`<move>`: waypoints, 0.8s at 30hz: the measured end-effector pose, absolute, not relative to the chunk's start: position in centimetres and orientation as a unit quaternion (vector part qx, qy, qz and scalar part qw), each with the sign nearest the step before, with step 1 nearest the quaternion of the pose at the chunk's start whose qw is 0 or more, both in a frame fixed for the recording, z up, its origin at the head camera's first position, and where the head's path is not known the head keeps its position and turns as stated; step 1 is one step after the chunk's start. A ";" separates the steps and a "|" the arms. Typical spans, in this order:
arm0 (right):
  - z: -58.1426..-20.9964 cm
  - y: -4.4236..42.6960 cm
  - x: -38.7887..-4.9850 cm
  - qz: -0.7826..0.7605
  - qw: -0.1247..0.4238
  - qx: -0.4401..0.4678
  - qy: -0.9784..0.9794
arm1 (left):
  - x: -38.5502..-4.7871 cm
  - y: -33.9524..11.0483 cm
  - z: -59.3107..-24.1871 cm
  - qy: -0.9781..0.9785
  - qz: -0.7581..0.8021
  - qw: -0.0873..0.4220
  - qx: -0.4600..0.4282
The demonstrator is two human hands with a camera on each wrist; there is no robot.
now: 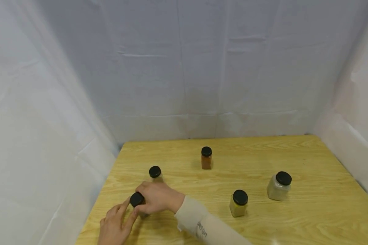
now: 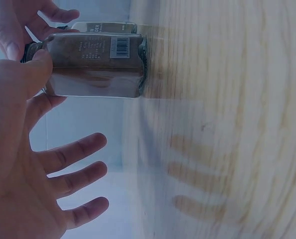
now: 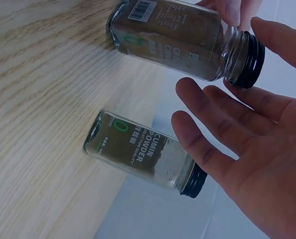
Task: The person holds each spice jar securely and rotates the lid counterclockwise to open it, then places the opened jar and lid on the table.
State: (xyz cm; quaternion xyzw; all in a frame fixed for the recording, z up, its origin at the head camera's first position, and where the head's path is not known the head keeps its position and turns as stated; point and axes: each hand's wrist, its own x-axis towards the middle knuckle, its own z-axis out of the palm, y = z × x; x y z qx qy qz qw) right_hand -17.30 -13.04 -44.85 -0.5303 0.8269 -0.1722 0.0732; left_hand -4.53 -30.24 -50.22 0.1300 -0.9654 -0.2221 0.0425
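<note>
A glass spice jar of brown powder (image 2: 95, 64) with a black lid (image 1: 137, 199) stands upright at the table's left front, between both hands. My left hand (image 1: 114, 223) pinches it near the neck with thumb and index finger; the other three fingers stretch out free in the left wrist view. At the lid, my right hand (image 1: 159, 196) grips with thumb and index finger, its remaining fingers spread beside the glass. Just behind is a second jar, labelled cumin powder (image 3: 138, 149), partly covered by the right hand in the head view. Whether the lid is turning cannot be told.
Farther back stands a jar of reddish-brown spice (image 1: 206, 159). On the right are a jar with yellow contents (image 1: 239, 204) and a wider jar of pale contents (image 1: 278, 187). White sheeting (image 1: 184, 85) encloses the wooden table (image 1: 251, 156) at the back and sides.
</note>
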 end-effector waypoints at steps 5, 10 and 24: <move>-45.0 -13.1 -17.2 -0.167 0.075 -0.518 0.835 | -4.6 -30.2 -50.3 -0.966 -0.218 0.035 0.132; -44.9 -12.7 -17.3 -0.158 0.072 -0.496 0.851 | -4.5 -30.2 -50.2 -0.967 -0.214 0.044 0.130; -44.6 -12.4 -17.4 -0.157 0.070 -0.511 0.842 | -4.5 -30.2 -50.4 -0.966 -0.219 0.059 0.121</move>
